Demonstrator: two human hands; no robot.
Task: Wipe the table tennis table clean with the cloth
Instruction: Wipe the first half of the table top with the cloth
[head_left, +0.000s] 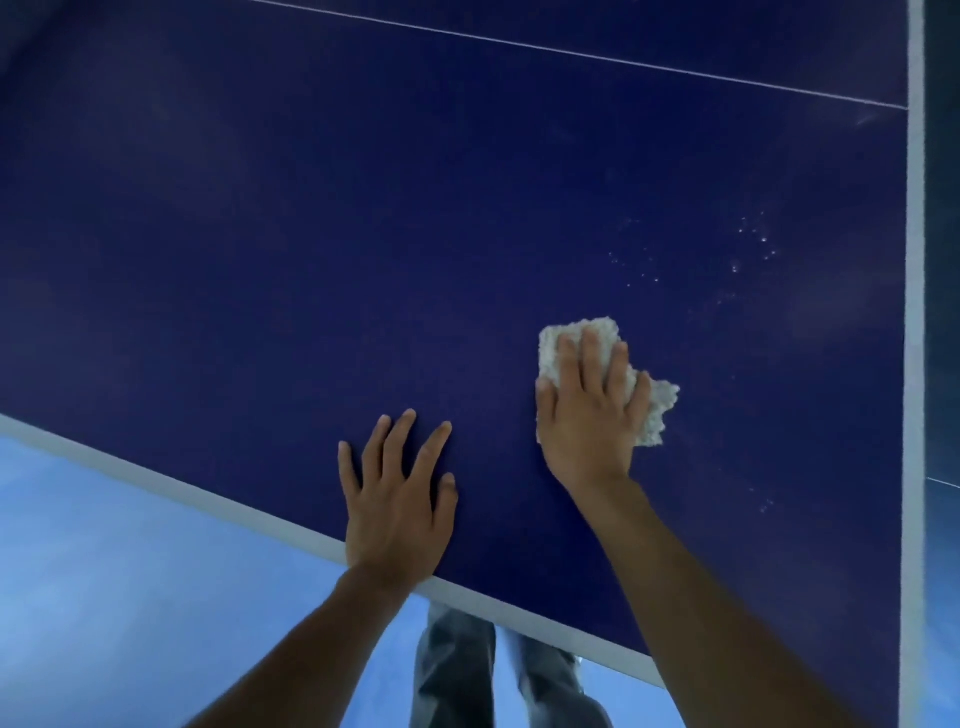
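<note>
Crumpled white cloth (605, 379) under right hand (589, 410)

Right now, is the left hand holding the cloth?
No, the left hand lies flat on the bare table; the right hand presses the cloth.

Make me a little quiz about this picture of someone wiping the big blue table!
1. True or false: the left hand is holding the cloth.
2. Where are the white specks on the table?
A) under the left hand
B) past the cloth, toward the table's right edge
C) on top of the cloth
3. Fill the gap: the cloth lies under the ___ hand.

Key:
1. False. The left hand lies flat on the bare table.
2. B
3. Right. The right hand presses down on the cloth.
</note>
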